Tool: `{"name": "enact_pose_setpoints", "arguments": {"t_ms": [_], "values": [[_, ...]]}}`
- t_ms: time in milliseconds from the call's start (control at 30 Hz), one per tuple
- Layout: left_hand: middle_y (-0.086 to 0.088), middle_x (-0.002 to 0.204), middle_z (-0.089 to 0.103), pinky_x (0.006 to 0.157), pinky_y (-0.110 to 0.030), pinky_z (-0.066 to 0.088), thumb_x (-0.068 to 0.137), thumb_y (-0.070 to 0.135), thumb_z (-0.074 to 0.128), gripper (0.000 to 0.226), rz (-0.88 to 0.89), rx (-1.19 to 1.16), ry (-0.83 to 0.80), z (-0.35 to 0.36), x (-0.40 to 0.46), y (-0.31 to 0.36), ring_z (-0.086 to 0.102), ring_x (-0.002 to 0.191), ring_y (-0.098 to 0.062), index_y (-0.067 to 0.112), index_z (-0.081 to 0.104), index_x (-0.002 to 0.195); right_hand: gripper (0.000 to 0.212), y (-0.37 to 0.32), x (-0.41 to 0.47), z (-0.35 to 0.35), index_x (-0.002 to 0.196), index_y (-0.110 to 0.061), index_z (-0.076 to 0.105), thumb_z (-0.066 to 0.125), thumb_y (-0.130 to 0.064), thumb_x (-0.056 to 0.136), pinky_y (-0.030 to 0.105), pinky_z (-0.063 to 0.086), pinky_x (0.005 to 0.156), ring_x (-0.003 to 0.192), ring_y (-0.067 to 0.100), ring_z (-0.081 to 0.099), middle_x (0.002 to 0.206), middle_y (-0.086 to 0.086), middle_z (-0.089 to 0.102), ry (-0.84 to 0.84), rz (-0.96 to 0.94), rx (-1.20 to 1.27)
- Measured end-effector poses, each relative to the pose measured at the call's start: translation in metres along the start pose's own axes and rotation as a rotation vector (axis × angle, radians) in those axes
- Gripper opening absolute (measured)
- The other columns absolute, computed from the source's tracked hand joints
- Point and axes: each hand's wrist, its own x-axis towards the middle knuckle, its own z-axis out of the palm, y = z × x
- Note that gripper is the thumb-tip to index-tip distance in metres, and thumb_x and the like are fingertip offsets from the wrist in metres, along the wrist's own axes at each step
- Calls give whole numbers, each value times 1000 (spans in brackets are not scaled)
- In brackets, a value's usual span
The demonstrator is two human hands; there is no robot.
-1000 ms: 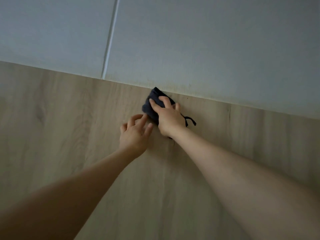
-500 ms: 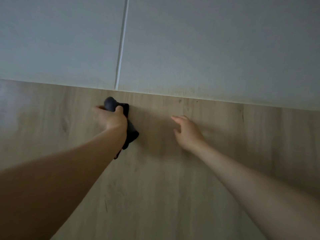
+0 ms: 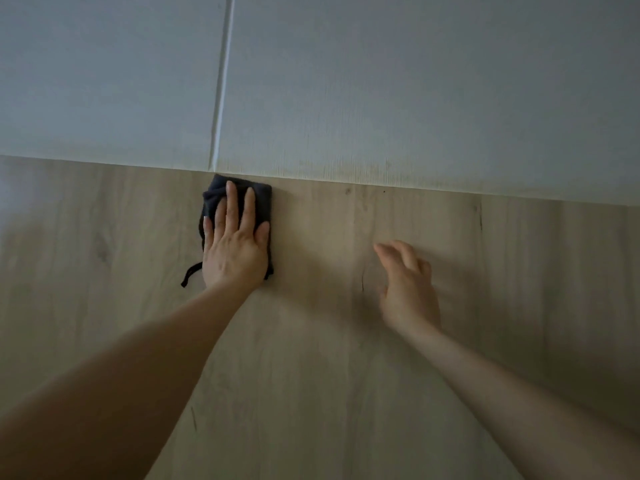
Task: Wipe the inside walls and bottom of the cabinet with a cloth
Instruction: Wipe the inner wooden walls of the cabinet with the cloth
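Observation:
A small dark cloth lies on the light wooden bottom panel of the cabinet, its far edge against the pale back wall. My left hand presses flat on the cloth with straight fingers. A loose dark strip of the cloth trails out to the left of my wrist. My right hand hovers or rests on the wood to the right, fingers relaxed and slightly blurred, holding nothing.
A vertical seam splits the back wall into two panels and meets the bottom just above the cloth. Bare wood stretches left and right of both hands.
The cloth passed from my right hand to my left, which first gripped it bunched and now presses it flat near the back edge. My right hand drew away to the right.

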Motion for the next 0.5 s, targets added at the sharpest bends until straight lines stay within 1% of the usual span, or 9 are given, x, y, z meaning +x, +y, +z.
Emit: {"name": "enact_pose_setpoints", "arguments": {"t_ms": [67,100,167,233,300,333,367,400,500], "values": [[0,157,-19,116,-38,-10,102,39,21,58,-97,-72,56,11,4,29,-8,146,-20,24,-6,151,78,6,-3,3,147,-33,25,40,12,85,22,36,91,131,21,21,152,-13,14,12,-39,0],[-1,157,-18,115,-38,-10,101,38,22,59,-47,-68,64,18,4,45,-7,146,-20,25,-7,151,79,9,-2,4,147,-32,26,37,15,83,21,33,93,132,21,20,153,-12,14,19,-53,10],[0,157,-18,115,-34,-13,102,39,21,58,198,-6,29,31,-2,77,-8,146,-18,27,-8,150,78,13,-3,6,147,-29,28,35,15,83,22,30,99,133,20,18,154,-10,15,23,-58,37],[3,157,-18,114,-33,-15,102,41,17,56,473,99,-43,37,-7,98,-9,146,-15,29,-8,150,69,15,-4,6,146,-27,30,39,10,88,25,29,104,135,20,18,154,-7,16,41,-43,54],[5,158,-16,114,-32,-13,102,44,15,55,644,186,-69,35,-2,90,-8,146,-13,31,-8,150,65,17,-8,8,146,-25,32,41,7,90,26,29,104,134,21,20,154,-4,18,60,-29,60],[6,158,-14,115,-31,-12,101,45,16,55,676,202,-59,31,3,79,-6,146,-13,32,-6,150,65,18,-10,8,146,-24,32,40,8,89,26,30,103,134,21,21,153,-4,19,67,-28,59],[5,158,-12,115,-31,-10,101,46,17,55,653,193,-45,25,9,67,-4,146,-14,32,-4,150,67,18,-10,8,146,-24,32,39,10,88,26,31,102,134,20,21,153,-5,20,74,-30,57],[4,159,-10,115,-31,-9,101,46,19,56,569,160,-32,19,16,54,-2,146,-15,32,-2,150,71,18,-10,9,146,-25,32,38,13,86,27,33,101,134,20,21,153,-6,20,80,-25,57],[2,158,-15,116,-34,-10,102,42,19,56,172,51,8,8,30,43,-6,146,-18,28,-4,151,71,19,-8,15,144,-25,36,43,13,85,26,36,95,130,21,25,151,-7,24,126,-8,76]]}}
